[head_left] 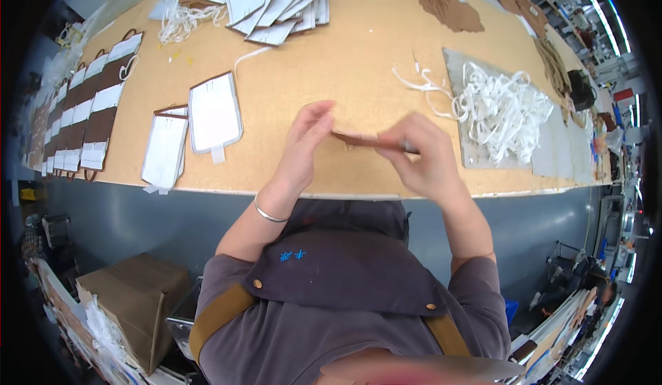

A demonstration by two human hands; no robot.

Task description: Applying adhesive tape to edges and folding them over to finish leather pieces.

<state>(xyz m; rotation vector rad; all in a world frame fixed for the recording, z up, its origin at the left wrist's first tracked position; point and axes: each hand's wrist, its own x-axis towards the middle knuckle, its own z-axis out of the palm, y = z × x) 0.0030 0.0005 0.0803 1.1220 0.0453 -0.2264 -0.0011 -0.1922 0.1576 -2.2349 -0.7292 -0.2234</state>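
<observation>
Over the table [289,164], near its front edge, both of my hands are raised in front of me. My right hand [427,156] is closed on one end of a thin brown piece [355,139], seen nearly edge-on with a pale patch on it. Something small and dark also shows by the right fingers, too blurred to name. My left hand [307,136] is by the piece's other end, thumb and fingers slightly apart; whether they touch it is unclear. To its left lie white panels [215,114] with brown edging, some with small pale tabs.
A tangled heap of white tape [503,112] lies on a grey board [476,157] to the right. Stacked white panels [279,5] and white cords [186,23] sit at the back. Brown-and-white pieces [100,119] line the left, brown pieces [448,5] the far right. A cardboard box [141,292] stands lower left.
</observation>
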